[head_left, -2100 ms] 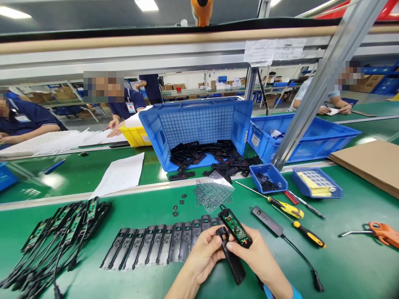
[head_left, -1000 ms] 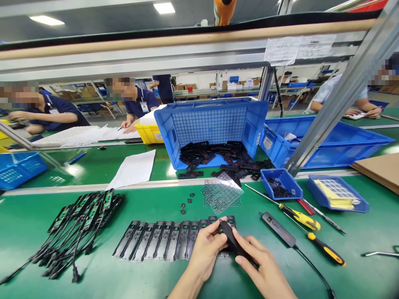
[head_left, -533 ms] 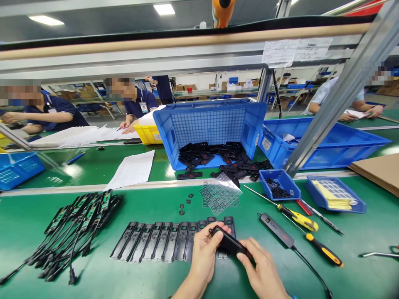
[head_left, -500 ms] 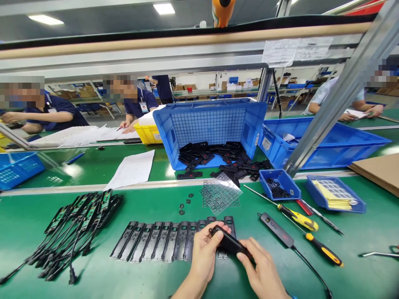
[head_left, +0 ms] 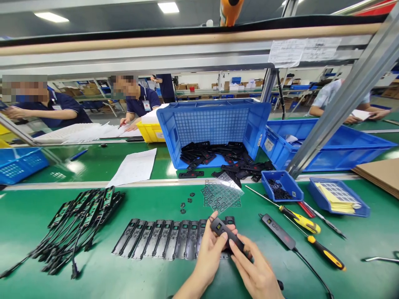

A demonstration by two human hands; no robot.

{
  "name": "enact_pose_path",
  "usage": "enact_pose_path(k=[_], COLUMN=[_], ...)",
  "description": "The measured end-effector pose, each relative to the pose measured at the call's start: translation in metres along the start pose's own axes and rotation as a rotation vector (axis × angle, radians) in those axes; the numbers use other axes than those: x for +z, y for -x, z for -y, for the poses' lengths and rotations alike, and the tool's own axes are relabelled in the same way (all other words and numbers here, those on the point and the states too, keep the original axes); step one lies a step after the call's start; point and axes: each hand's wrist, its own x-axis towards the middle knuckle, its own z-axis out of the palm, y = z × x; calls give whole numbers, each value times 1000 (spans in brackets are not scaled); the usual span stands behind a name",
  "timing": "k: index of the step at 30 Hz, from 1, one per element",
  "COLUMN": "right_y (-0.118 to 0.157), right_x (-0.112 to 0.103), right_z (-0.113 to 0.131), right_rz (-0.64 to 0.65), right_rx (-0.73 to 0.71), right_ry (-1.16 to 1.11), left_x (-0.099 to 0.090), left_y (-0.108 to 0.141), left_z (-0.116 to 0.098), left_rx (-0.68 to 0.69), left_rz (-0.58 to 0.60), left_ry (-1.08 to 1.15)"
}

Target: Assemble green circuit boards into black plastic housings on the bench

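Between my two hands is a black handheld controller (head_left: pixel 220 226), tilted, its small lit display and buttons facing me. My left hand (head_left: pixel 207 253) is closed round its upper end, the thumb on its front. At the lower end my right hand (head_left: pixel 257 268) grips it with thumb and fingers. A row of black plastic casing halves (head_left: pixel 170 238) lies just beyond and left of my hands, inner sides up; my hands hide its right end. A similar controller (head_left: pixel 277 230) with a cable rests to the right.
Circuit boards with cables (head_left: pixel 84 220) are heaped at left. Beyond the row are a clear sticker sheet (head_left: pixel 221 193) and a tipped blue crate (head_left: pixel 215 104) with black casings. Screwdrivers (head_left: pixel 299 218), a small blue bin (head_left: pixel 282 197) and a metal post (head_left: pixel 330 95) stand right. Co-workers sit opposite.
The controller has been turned over in my hands: its plain black side showed before, and now the display and buttons do. My fingers have shifted on it. The view has moved slightly.
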Motion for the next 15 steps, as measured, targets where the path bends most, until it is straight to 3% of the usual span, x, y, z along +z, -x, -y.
enact_pose_path(k=[8, 12, 15], right_y=[-11, -10, 10], right_x=[-1, -13, -26], right_z=[7, 2, -26], right_rz=[-70, -51, -57], right_rx=[-14, 16, 58], right_ry=[50, 147, 276], left_x=[1, 2, -6], left_y=[-1, 2, 0], left_z=[4, 9, -6], left_rx=[-2, 9, 46], left_rz=[-32, 66, 171], left_ry=[-24, -58, -246])
